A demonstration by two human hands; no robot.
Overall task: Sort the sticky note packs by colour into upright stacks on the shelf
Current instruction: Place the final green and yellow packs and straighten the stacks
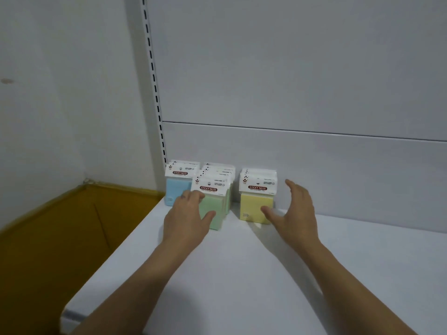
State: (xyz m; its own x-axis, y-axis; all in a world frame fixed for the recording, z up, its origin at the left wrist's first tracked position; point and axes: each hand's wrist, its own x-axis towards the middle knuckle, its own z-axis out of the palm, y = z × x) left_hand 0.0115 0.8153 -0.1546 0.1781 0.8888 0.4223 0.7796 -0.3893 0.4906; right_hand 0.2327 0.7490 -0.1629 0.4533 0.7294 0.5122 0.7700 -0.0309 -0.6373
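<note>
Three upright rows of sticky note packs stand at the back left of the white shelf [242, 274]: blue packs [175, 189] on the left, green packs [216, 206] in the middle, yellow packs [254, 204] on the right. My left hand [187, 217] rests against the front green pack, fingers on its left edge and thumb on its face. My right hand [294, 209] hovers open beside the right side of the yellow row, thumb near the front pack's lower corner, holding nothing.
The shelf's white back panel [314, 165] stands right behind the rows. A slotted upright rail [154, 81] runs up at the back left. Left of the shelf edge lies an open brown cardboard box [60, 238].
</note>
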